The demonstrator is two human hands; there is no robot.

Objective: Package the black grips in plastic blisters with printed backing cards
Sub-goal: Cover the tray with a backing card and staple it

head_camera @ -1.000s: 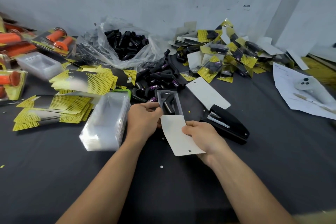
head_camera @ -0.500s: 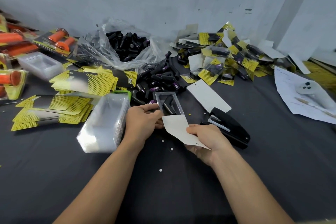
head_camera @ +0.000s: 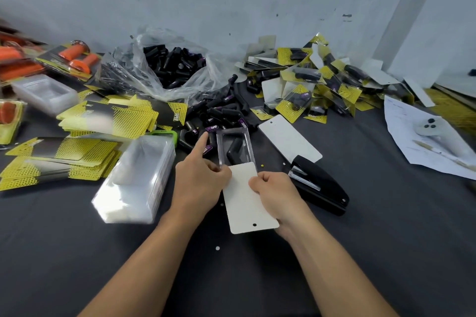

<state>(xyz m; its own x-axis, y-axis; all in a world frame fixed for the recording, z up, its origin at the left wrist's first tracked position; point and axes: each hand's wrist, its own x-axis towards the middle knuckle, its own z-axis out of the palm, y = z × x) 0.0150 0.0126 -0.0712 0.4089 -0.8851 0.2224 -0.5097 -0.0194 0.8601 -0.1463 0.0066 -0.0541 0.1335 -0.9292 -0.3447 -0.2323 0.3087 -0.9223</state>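
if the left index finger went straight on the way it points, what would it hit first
Likely a purple-labelled black grip lying just past the fingertip of the left hand; depth is unclear.

- Stapler [head_camera: 319, 185]: glossy black plastic shell, with a bright metal strip along one side.
- Just left of the stapler, backing card [head_camera: 247, 203]: plain white card, matt and smooth.
- Up-left of the stapler, blister [head_camera: 222, 148]: clear glossy plastic over a matt black grip [head_camera: 235, 149].
- Farther left of the stapler, stack of blisters [head_camera: 136, 177]: clear plastic, catching glare.
- Far left of the stapler, printed cards [head_camera: 64, 159]: yellow-and-black card with a light sheen.
- Well beyond the stapler, bag [head_camera: 134, 69]: thin, crinkled clear film.
- Under the stapler, table cover [head_camera: 386, 252]: dark grey, matt, cloth-like.
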